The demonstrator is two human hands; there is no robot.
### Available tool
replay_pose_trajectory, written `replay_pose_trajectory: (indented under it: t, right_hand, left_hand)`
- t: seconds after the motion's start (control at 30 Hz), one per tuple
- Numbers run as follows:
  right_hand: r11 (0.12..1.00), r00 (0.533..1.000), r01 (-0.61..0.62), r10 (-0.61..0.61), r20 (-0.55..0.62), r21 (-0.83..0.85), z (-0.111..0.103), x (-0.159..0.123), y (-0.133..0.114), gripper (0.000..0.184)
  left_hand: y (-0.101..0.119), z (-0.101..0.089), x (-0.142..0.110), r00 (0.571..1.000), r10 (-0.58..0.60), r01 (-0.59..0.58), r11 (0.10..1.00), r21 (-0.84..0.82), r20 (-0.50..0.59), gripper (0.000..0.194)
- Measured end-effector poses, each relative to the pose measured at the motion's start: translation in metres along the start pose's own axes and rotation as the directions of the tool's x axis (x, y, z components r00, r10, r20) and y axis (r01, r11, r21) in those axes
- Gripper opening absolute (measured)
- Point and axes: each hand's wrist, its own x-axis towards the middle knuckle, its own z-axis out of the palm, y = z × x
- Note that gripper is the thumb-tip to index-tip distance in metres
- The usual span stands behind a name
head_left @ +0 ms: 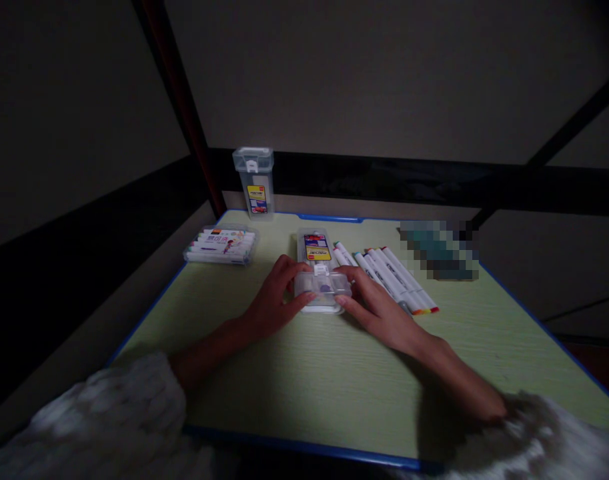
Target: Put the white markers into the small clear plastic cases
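A clear plastic marker case [319,263] lies flat in the middle of the light green table [304,373]. Its hinged lid with a white latch faces me. My left hand [271,300] grips the left side of the lid end, fingers curled round it. My right hand [379,310] holds the right side of the same end, fingertips pressed on the lid. Several loose white markers [389,273] lie in a row just right of the case, beside my right hand.
A second clear case [254,181] stands upright at the table's far edge. A flat pack of markers [221,245] lies at the left. A blurred dark object [439,250] sits at the far right. The table has a blue rim; dark walls and rails surround it.
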Motion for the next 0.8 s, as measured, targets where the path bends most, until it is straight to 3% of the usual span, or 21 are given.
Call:
replay_pose_trajectory:
  t: [0.53, 0.8]
  right_hand:
    - [0.998, 0.998, 0.056, -0.056, 0.02, 0.003, -0.0023, 0.0008, 0.0056, 0.039]
    - [0.992, 0.994, 0.089, -0.082, 0.069, -0.091, -0.002, 0.0004, 0.0056, 0.044]
  left_hand:
    - [-0.0041, 0.0005, -0.0012, 1.0, 0.025, -0.025, 1.0, -0.004, -0.009, 0.027]
    - [-0.0051, 0.0018, -0.0014, 0.998, 0.058, -0.058, 0.998, 0.007, 0.001, 0.031]
